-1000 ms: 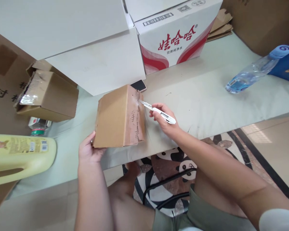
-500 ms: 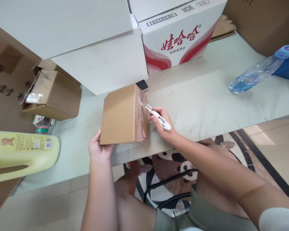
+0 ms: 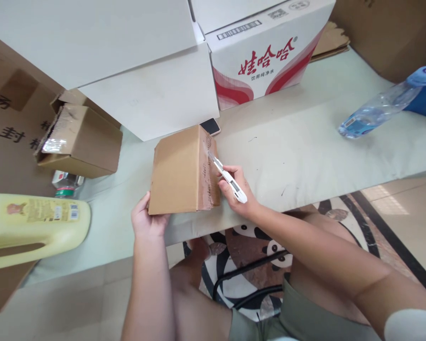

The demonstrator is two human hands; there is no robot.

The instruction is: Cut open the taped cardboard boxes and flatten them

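A small brown cardboard box (image 3: 177, 173) lies on the pale table (image 3: 305, 137), its taped end facing right. My left hand (image 3: 147, 220) grips the box's near left corner. My right hand (image 3: 237, 192) holds a white utility knife (image 3: 227, 177), whose blade tip rests on the taped end of the box, partway down the seam. The tape there looks torn and ragged.
A big white carton (image 3: 152, 99) and a red-printed white carton (image 3: 270, 52) stand behind. A phone (image 3: 211, 126) lies by the box. At the left are an open brown box (image 3: 80, 142), a yellow jug (image 3: 35, 225) and a small bottle (image 3: 66, 184). A water bottle (image 3: 383, 109) lies right.
My right hand has drawn the knife nearer along the taped end of the box. My left hand has kept its grip on the near corner.
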